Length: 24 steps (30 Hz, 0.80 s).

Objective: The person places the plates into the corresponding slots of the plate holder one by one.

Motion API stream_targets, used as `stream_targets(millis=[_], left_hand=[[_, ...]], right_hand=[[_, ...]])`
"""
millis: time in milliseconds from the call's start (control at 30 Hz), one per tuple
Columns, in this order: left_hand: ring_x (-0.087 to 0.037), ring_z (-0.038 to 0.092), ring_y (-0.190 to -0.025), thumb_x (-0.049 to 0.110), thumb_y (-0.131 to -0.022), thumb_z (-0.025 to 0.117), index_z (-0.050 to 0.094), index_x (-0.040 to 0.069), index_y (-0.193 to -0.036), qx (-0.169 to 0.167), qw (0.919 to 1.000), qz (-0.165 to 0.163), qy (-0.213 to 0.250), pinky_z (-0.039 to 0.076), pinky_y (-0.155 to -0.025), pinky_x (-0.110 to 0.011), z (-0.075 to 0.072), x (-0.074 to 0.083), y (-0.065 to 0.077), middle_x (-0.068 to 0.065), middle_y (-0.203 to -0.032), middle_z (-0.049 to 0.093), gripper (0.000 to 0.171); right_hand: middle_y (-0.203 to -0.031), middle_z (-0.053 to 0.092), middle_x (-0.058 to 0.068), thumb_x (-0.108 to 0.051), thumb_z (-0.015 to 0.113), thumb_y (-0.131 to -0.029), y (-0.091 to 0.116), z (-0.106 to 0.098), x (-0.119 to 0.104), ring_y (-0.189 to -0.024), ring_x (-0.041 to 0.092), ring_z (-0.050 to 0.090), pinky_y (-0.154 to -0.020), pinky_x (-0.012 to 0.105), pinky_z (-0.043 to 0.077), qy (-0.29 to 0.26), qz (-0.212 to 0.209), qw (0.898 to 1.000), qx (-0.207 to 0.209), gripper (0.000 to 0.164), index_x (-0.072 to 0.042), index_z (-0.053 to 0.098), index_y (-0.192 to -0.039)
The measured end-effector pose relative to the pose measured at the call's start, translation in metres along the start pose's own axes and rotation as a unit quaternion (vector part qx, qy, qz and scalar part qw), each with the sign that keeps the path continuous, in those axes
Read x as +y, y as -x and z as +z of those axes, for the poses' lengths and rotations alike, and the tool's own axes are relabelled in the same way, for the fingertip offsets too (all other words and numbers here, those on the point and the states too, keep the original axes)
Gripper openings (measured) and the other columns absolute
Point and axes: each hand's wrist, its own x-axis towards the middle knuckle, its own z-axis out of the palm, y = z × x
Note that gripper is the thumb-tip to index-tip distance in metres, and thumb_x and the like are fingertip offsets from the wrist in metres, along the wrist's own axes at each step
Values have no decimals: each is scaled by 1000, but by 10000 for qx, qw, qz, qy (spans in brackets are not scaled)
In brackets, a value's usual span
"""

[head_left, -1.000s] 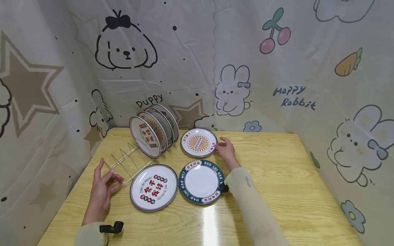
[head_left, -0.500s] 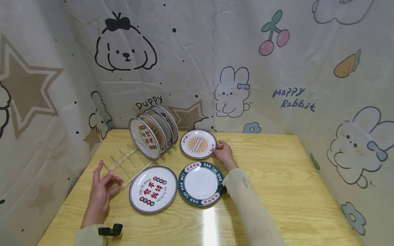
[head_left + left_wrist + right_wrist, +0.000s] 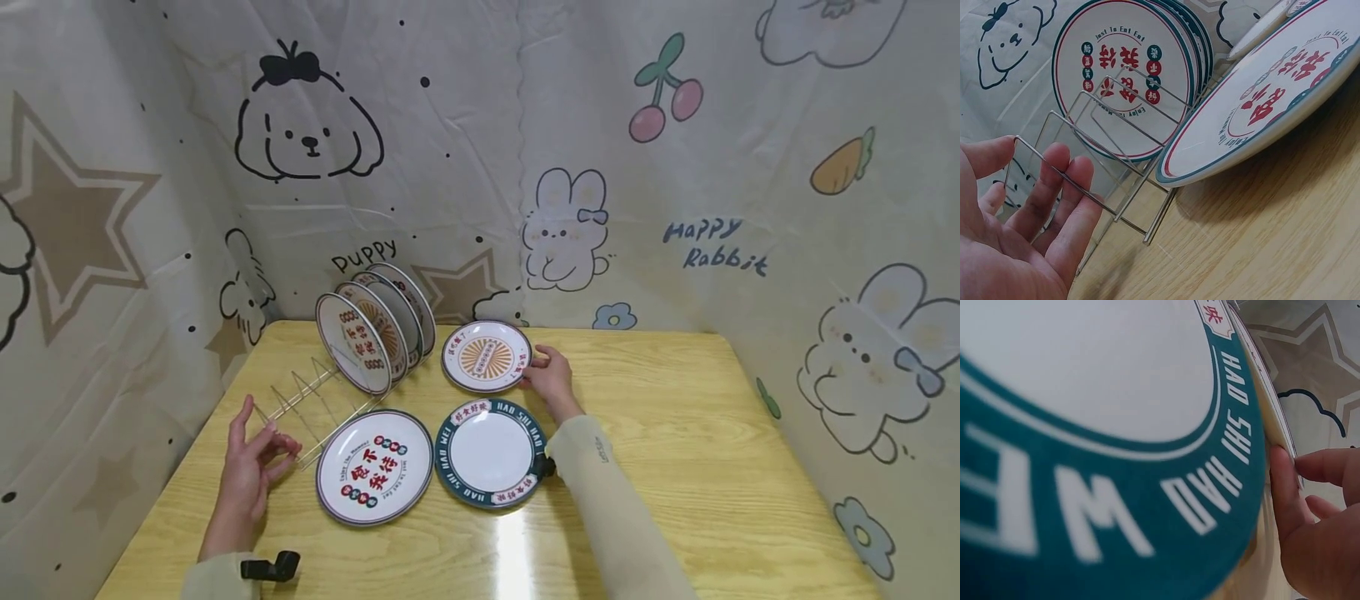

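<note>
My left hand grips the near end of a metal wire plate rack, thumb and fingers on either side of its end loop. Several plates stand upright, leaning, in the rack's far slots. With my right hand I pinch the right rim of a small plate with an orange sunburst. In the right wrist view, thumb and finger meet at that plate's edge; whether the rim is off the table, I cannot tell. Nearer lie a white plate with red characters and a teal-rimmed plate.
All this is on a light wooden table. Printed fabric hangs behind and along both sides. The white plate's edge is close beside the rack's near rail, and the teal-rimmed plate lies under the right forearm's inner side.
The head view has tipped up slightly, so everything sits a little lower in it. Both hands keep their holds on the rack and the sunburst plate, with hardly any movement.
</note>
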Motion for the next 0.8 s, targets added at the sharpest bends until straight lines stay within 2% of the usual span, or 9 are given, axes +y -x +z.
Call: stream_targets(millis=[133, 300, 467, 800], left_hand=[[-8, 71, -86, 36, -110, 51, 5, 46, -165, -23, 10000, 44, -20, 62, -81, -25, -1, -1, 0, 9, -86, 67, 73], [-9, 71, -86, 37, -109, 51, 5, 47, -165, -45, 10000, 35, -14, 62, -81, -25, -2, -1, -1, 9, -87, 67, 73], [-9, 71, -87, 38, -109, 52, 5, 47, -164, -61, 10000, 35, 7, 62, -81, -25, -2, -1, -1, 8, -87, 67, 74], [-9, 71, -86, 36, -109, 51, 3, 46, -165, -112, 9999, 70, 17, 62, -80, -25, -1, -1, 0, 9, -86, 67, 74]], right_hand=[[-132, 61, 21, 1, 66, -97, 0, -3, 0, -106, 30, 69, -79, 31, 63, 96, 73, 9999, 101, 60, -5, 46, -153], [-134, 60, 21, -6, 64, -99, 1, -9, 1, -106, 29, 68, -81, 30, 62, -27, 252, 9997, -36, 56, 0, 47, -151], [-133, 58, 20, -6, 62, -99, 2, -12, -1, -106, 28, 66, -83, 31, 62, -183, 281, 9993, -171, 55, -3, 46, -152], [-128, 62, 20, -4, 58, -100, 5, -13, -5, -101, 26, 66, -78, 29, 63, -180, 357, 9991, -109, 55, -6, 43, -152]])
